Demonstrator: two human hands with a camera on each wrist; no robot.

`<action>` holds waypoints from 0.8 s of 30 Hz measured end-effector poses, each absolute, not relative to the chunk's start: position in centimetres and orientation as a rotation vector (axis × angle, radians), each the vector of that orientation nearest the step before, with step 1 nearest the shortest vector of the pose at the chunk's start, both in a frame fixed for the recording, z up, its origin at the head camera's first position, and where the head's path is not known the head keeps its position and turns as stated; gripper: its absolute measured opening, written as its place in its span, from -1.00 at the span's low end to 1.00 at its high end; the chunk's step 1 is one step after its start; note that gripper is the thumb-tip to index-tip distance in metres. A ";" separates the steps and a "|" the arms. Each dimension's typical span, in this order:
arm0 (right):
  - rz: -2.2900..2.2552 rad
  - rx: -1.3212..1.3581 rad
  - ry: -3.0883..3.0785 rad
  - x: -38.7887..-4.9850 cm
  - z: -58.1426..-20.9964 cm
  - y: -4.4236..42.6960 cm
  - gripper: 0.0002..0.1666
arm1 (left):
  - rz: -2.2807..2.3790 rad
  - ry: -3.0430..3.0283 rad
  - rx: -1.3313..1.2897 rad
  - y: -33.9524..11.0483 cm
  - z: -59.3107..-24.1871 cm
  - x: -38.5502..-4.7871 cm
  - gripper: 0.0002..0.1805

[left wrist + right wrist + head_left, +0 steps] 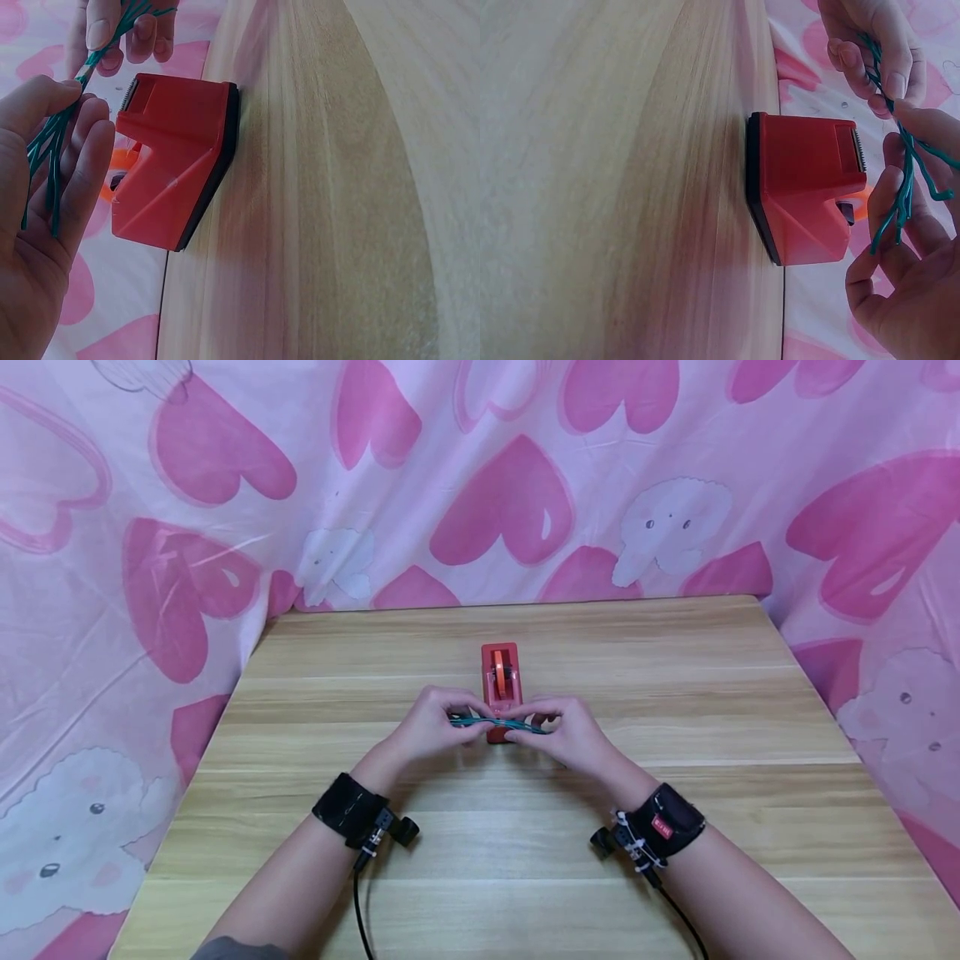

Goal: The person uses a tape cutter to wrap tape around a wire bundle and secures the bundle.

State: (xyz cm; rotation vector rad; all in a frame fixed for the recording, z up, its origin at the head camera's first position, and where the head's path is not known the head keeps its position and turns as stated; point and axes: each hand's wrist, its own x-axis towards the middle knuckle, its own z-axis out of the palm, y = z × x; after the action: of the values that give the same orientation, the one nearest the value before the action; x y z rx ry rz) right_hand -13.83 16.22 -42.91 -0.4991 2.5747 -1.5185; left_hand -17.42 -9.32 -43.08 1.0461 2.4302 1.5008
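Observation:
A bundle of thin green wires (497, 722) stretches between both hands, just above the near end of a red tape dispenser (501, 681). My left hand (442, 722) pinches the bundle between thumb and fingers, near its middle. From the other side my right hand (566, 731) pinches it too, the fingertips of both hands close together. In the left wrist view, the wires (54, 150) fan out loosely over the left palm, and a small pale band shows at the middle. The right wrist view has bent wire ends (907, 176) hanging over the right fingers.
The dispenser stands on a wood-grain table (495, 860), its orange tape roll (500, 672) at the far end and its toothed cutter (860, 150) near the hands. A pink heart-patterned cloth (510, 485) hangs behind and beside the table. Cables run from both wrist cameras.

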 end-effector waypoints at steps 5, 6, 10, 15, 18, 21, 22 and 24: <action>-1.511 -0.510 2.573 -13.9 -43.0 16.3 -0.73 | 1.500 2.434 1.064 -9.2 -43.1 -17.5 -0.85; -1.509 -0.518 2.573 -13.9 -43.0 16.3 -0.74 | 1.496 2.440 1.071 -9.2 -43.1 -17.5 -0.85; -1.504 -0.538 2.552 -14.0 -42.9 16.4 -0.77 | 1.487 2.455 1.100 -9.1 -43.2 -17.5 -0.86; -1.479 -0.550 2.527 -14.1 -42.8 16.5 -0.79 | 1.495 2.449 1.118 -8.9 -43.1 -17.5 -0.86; -1.455 -0.539 2.509 -14.2 -42.7 16.5 -0.80 | 1.502 2.428 1.102 -8.8 -43.1 -17.3 -0.86; -1.426 -0.538 2.488 -14.2 -42.5 16.6 -0.81 | 1.497 2.422 1.093 -8.7 -43.1 -17.3 -0.85; -1.414 -0.540 2.484 -14.2 -42.4 16.6 -0.82 | 1.495 2.417 1.091 -8.7 -43.1 -17.2 -0.86; -1.395 -0.553 2.481 -14.1 -42.3 16.5 -0.82 | 1.493 2.412 1.094 -8.6 -43.1 -17.2 -0.87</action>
State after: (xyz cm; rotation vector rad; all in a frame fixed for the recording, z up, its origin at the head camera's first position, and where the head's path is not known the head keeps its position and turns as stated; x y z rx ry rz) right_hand -14.14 16.53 -42.28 -0.5528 2.4810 -1.3949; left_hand -17.23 -8.60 -43.10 1.0941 2.4118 1.4931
